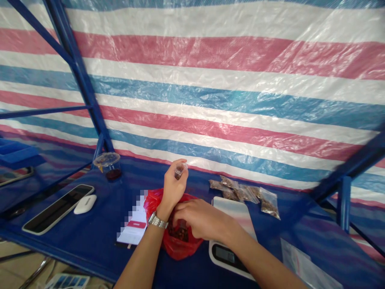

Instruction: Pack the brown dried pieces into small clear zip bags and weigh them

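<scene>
My left hand (174, 184), with a metal-banded watch (158, 220) on its wrist, is raised over the far side of a red plastic bag (180, 251). Its fingers are closed around a small clear plastic bag (180, 170) with some brown bits inside. Dark brown dried pieces (178, 233) fill the bottom of the open red bag. My right hand (200, 220) reaches into that bag from the right, fingers curled down at the pieces; its fingertips are partly hidden. Under my right forearm lies a white kitchen scale (233, 212) with a lit display.
Several small filled zip bags (268, 204) lie behind the scale, and flat clear bags (303, 263) at the right. Leftward are a phone (60, 208), a white earbud case (85, 204), a lidded tub (108, 165) and a bright screen (135, 216). Striped sheeting (225, 100) hangs behind the blue table.
</scene>
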The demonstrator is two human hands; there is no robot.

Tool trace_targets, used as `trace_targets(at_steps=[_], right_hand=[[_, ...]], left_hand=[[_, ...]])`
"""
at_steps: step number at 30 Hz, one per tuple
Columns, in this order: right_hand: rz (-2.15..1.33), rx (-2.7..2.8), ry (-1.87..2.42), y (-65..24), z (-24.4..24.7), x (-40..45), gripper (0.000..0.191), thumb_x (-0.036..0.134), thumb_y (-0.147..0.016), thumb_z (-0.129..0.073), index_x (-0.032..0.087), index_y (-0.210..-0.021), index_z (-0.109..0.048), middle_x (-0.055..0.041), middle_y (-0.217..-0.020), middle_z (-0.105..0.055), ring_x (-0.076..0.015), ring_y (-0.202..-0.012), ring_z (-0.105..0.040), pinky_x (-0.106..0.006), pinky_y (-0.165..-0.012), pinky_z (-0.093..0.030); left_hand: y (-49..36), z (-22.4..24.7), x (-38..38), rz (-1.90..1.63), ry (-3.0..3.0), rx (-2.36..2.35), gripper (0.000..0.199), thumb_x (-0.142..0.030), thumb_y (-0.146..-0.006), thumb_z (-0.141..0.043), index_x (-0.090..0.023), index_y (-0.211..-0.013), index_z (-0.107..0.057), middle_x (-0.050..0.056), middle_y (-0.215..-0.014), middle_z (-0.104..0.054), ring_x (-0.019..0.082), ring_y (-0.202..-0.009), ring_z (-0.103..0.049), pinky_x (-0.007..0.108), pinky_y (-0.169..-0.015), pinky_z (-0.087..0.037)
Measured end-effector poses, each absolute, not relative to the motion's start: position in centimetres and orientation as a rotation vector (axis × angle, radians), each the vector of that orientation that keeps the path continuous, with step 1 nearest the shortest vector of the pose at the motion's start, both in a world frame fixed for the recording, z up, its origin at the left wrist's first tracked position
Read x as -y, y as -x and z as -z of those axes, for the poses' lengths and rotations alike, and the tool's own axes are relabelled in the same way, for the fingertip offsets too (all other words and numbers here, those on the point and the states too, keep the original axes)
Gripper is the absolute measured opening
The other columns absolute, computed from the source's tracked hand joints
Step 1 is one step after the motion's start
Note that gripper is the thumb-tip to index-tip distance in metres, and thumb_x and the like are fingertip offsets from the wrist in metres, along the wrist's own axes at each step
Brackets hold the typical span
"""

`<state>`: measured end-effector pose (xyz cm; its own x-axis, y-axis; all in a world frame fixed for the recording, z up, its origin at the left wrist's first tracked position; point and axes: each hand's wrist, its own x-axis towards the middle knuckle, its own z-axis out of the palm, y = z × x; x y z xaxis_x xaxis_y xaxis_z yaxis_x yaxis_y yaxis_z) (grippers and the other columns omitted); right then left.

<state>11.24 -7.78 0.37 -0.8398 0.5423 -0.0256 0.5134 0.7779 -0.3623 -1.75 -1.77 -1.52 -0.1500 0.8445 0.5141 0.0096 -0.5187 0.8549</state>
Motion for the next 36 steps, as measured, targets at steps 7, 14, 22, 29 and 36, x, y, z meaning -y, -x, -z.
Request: trace_targets(at_steps=[7, 14, 22, 29, 36], right_hand=[[-0.940, 2.822, 0.697, -11.4, 0.3, 7.4, 0.048, -0.004, -0.077, -0.060, 0.024, -0.112, -0.076, -0.0023, -0.123, -0.074, -0.0184, -0.110, -0.071, -0.022, -0.093, -0.051], [-1.200, 2.705, 0.552, -11.0, 0.6, 7.5, 0.049, -0.006, -0.076, -0.056, 0.018, -0.114, -0.077, -0.0088, -0.128, -0.072, -0.0222, -0.118, -0.068, -0.027, -0.103, -0.051], [-1.559, 2.182, 0.628, -14.0, -1.7, 5.6, 0.027, 0.015, -0.090, -0.068, 0.019, -0.116, -0.075, -0.0080, -0.115, -0.076, -0.0216, -0.109, -0.072, -0.035, -0.100, -0.054], [-1.210, 1.982, 0.725, -16.7, -4.0, 4.9, 0.029, 0.033, -0.095, -0.072, 0.022, -0.122, -0.070, -0.0083, -0.116, -0.073, -0.0212, -0.105, -0.072, -0.036, -0.095, -0.056], [-0.129, 2.151, 0.821, -16.5, -3.7, 4.5, 0.050, 0.001, -0.095, -0.050, 0.030, -0.131, -0.068, -0.0090, -0.125, -0.066, -0.0247, -0.121, -0.062, -0.045, -0.106, -0.051]], left_hand=[[1.8, 2.1, 1.4, -1.711, -1.521, -0.996, 0.022, -0.026, -0.091, -0.062, -0.020, -0.112, -0.064, -0.005, -0.071, -0.053, 0.008, -0.053, -0.042, 0.021, -0.052, -0.037], [1.8, 1.9, 1.5, -1.742, -1.560, -1.019, 0.023, -0.021, -0.088, -0.062, -0.019, -0.111, -0.064, -0.004, -0.075, -0.056, 0.010, -0.060, -0.046, 0.023, -0.058, -0.039], [1.9, 2.1, 1.3, -1.714, -1.580, -1.068, 0.024, -0.022, -0.087, -0.062, -0.019, -0.111, -0.066, -0.002, -0.079, -0.062, 0.013, -0.066, -0.053, 0.025, -0.064, -0.044], [1.5, 2.8, 1.3, -1.578, -1.660, -1.049, 0.028, -0.020, -0.087, -0.062, -0.020, -0.115, -0.065, -0.001, -0.084, -0.063, 0.013, -0.068, -0.055, 0.026, -0.066, -0.045], [0.8, 3.7, 1.4, -1.440, -1.975, -1.033, 0.042, -0.006, -0.081, -0.057, -0.022, -0.119, -0.063, 0.004, -0.102, -0.069, 0.018, -0.087, -0.064, 0.031, -0.082, -0.051]])
